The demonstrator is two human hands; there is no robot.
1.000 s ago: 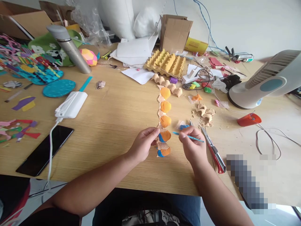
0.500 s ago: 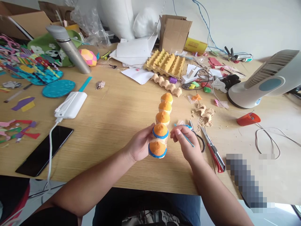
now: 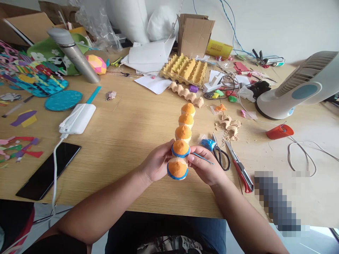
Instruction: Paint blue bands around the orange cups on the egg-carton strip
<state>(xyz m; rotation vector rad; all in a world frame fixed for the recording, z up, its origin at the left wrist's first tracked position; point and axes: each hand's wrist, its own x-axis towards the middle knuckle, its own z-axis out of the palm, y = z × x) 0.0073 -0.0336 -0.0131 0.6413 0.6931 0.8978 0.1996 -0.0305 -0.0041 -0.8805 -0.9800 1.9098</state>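
Over the desk (image 3: pixel 127 141), the left hand (image 3: pixel 156 163) grips the egg-carton strip (image 3: pixel 183 133); the right hand (image 3: pixel 208 168), pinching a thin blue stick (image 3: pixel 204 158), has just met the strip's side, so both now steady it.

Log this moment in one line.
left hand: holds orange-topped strip | right hand: holds blue stick, at strip's edge | blue bands: nearest two bumps

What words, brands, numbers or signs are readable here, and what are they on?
None reads clearly.
Yellow box at the back: dark lettering, too small and blurred to read.
Printed fabric at the bottom edge: pale marks like letters, too blurred to read.
Orange-and-blue strip: no lettering visible.
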